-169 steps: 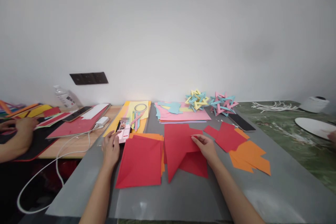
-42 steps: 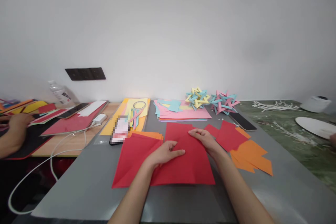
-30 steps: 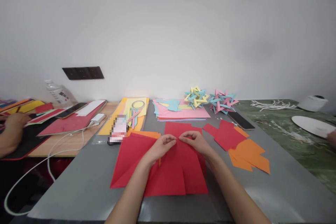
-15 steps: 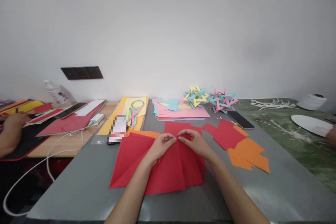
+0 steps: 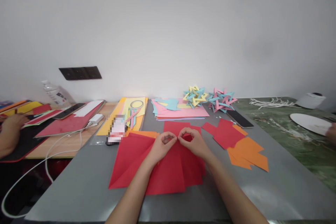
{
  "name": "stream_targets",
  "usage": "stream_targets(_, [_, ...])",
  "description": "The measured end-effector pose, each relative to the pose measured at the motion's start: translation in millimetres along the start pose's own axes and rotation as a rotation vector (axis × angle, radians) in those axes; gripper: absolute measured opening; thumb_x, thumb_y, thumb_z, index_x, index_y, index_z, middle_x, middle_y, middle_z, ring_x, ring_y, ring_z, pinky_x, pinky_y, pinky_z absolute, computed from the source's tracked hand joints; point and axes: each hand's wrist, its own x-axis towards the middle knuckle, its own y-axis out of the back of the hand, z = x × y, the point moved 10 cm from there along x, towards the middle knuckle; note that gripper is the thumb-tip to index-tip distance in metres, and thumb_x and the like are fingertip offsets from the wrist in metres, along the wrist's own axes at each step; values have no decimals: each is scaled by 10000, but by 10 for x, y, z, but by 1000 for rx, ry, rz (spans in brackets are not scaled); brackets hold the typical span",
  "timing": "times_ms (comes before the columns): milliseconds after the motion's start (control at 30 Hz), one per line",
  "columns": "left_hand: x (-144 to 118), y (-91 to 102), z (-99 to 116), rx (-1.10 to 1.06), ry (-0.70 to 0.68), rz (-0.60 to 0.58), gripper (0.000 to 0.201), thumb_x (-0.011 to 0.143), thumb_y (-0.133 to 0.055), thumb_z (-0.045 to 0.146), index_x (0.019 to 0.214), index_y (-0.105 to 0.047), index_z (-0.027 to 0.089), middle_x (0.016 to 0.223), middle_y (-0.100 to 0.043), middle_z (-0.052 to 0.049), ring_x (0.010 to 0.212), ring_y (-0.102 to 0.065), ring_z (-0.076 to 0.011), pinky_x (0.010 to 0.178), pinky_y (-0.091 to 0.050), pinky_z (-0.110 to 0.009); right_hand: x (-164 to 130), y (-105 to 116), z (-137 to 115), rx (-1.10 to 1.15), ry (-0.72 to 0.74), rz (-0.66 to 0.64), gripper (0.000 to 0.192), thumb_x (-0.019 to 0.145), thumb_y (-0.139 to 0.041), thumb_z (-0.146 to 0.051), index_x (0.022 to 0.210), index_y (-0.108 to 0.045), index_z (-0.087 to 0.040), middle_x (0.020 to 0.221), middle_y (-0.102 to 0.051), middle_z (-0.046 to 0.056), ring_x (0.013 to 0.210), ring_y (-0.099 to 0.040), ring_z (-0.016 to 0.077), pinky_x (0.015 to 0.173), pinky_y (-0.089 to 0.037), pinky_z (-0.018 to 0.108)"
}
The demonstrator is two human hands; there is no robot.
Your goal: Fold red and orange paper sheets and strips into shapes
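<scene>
Note red sheet [image 5: 168, 178] over tabletop [image 5: 78, 189], right of phone [image 5: 117, 130] and nearer the body. Observe pinch by closed fingers of left hand [image 5: 161, 147] and right hand [image 5: 195, 143], tips almost meeting. Judge tear or skewed crease possible from uneven pull; likewise nudging of red stack [image 5: 128, 162], on phone's near side, by left forearm [image 5: 132, 189]. Against 1.4 s ago, find left hand shifted from pressing to pinching, sheet's near edge stepped; unclear if folded or torn.

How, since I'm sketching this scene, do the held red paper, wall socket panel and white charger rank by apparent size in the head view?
Largest to smallest:
1. Held red paper
2. Wall socket panel
3. White charger
</scene>
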Motion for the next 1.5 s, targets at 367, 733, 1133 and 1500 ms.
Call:
stream_targets(367, [-2, 25, 42, -6, -31, 30, 185, 696, -554, 333, 727, -584, 154, 694, -585, -33, 647, -528, -128, 601, -416, -222, -19, 25, -116, -133, 70, 49, 41, 711, -501, -233, 697, -538, -223, 754, -610, -2, 768, -540, 163, 791, -294, 324])
stream_targets(733, [-16, 11, 86, -41, -16, 42, 155, 689, -576, 303, 701, -576, 148, 634, -546, 9, 564, -486, -88, 543, -378, -194, -57, 49, -235, -185, 137, 114, 39, 708, -500, -201, 671, -509, -210, 695, -588, -20, 716, -537, 150, 793, -286, 327])
stream_targets(1133, [0, 83, 42, -79, 10, 86, 195, 686, -580, 343, 716, -594, 151, 696, -621, -25, 667, -560, -131, 635, -421, -225, -25, 130, -41, 125, -65, 114, 118, 693, -566, -317, 721, -606, -210, 758, -644, 15, 762, -572, 166, 730, -404, 281])
stream_targets(1500, [-8, 93, -37, -165, 67, 95, 235, 641, -616, 374, 683, -618, 144, 672, -648, -36, 623, -575, -142, 562, -423, -226, -5, 144, 107, 251, -95, 185, 111, 659, -607, -312, 669, -632, -204, 719, -652, 20, 729, -579, 165, 711, -427, 283])
